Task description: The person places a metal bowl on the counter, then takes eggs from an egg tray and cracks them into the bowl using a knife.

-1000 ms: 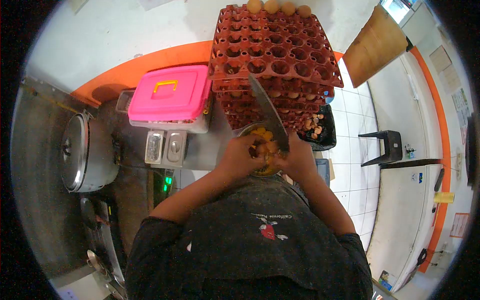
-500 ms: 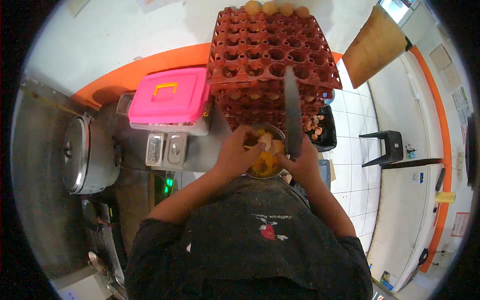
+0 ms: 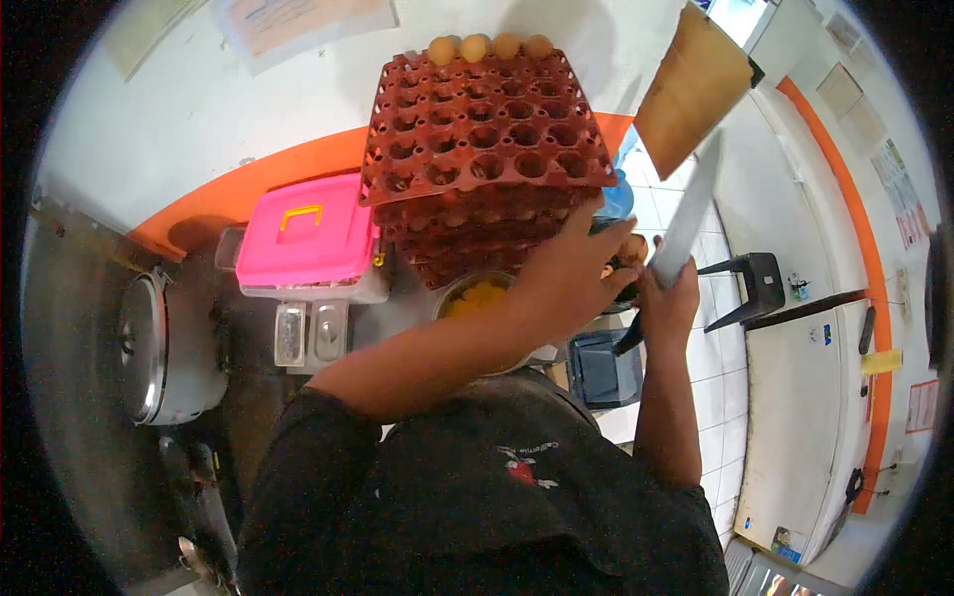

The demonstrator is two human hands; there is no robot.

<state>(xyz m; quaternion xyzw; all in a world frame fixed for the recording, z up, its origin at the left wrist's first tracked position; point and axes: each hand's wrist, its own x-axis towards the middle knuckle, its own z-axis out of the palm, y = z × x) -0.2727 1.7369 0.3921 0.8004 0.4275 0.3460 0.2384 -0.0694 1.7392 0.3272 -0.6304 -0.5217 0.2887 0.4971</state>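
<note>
My right hand [image 3: 668, 303] grips a large knife [image 3: 693, 209], its broad blade pointing up and away. My left hand [image 3: 581, 263] reaches across to the right, fingers stretched out beside the eggshells [image 3: 630, 250] in a black-lined bin [image 3: 626, 290]. No egg shows in that hand. Under my left forearm is a metal bowl [image 3: 439, 306] with yellow egg yolks [image 3: 477, 296], partly hidden. Behind the bowl stands a stack of red egg trays [image 3: 487, 129], with several whole eggs [image 3: 474, 48] along the top tray's back row.
A pink-lidded box [image 3: 308, 233] and small steel containers [image 3: 311, 335] stand left of the bowl. Farther left is a large lidded pot [image 3: 174, 348]. A black stool [image 3: 757, 288] stands on the tiled floor to the right, near a white freezer [image 3: 805, 427].
Both hands have moved right, away from the bowl. My left hand has let go of the cracked egg it held over the bowl. The knife has moved right with my right hand.
</note>
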